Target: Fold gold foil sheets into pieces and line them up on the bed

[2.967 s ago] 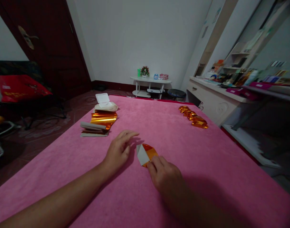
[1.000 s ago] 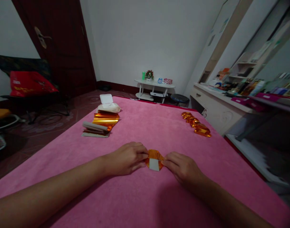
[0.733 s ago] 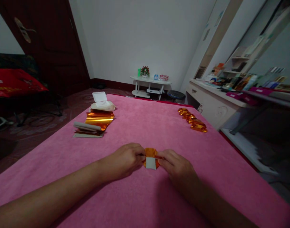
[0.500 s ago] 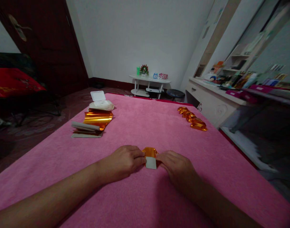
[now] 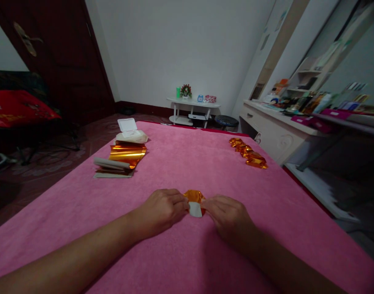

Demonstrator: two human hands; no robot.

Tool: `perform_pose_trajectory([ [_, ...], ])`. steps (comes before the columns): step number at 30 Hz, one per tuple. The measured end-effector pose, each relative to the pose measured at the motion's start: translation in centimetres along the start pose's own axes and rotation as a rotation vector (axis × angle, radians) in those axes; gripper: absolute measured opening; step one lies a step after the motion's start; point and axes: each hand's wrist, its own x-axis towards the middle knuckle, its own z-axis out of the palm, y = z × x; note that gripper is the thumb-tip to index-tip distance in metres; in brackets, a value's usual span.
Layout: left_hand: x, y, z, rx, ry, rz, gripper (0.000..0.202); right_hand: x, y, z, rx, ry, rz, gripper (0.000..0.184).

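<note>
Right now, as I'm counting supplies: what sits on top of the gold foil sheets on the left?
A grey curled sheet lies across the near end of the gold foil sheets. How many sheets lie beneath is hidden.

A pink cloth covers the whole worktop (image 5: 187, 163). At its far left lies a stack of gold foil sheets (image 5: 125, 154), the nearer ones curled with grey backs showing, and just beyond it a white wipes pack (image 5: 130, 132) with its lid open. At the far right runs a row of folded gold pieces (image 5: 247, 152). Near the middle lies a small folded foil piece (image 5: 194, 202), pinched between the left hand (image 5: 162, 208) and the right hand (image 5: 228, 212).
</note>
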Motion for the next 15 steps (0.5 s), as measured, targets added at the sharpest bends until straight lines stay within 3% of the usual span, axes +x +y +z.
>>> perform_pose_trajectory([
  [4,0.1,0.2,0.2,-0.075,-0.074,-0.111,0.024,-0.1,0.0,0.1,0.1,-0.014,0.082,0.02],
  [15,0.4,-0.1,1.1,-0.352,0.046,-0.389,0.014,0.7,-0.2,0.1,0.262,-0.042,0.316,0.019],
])
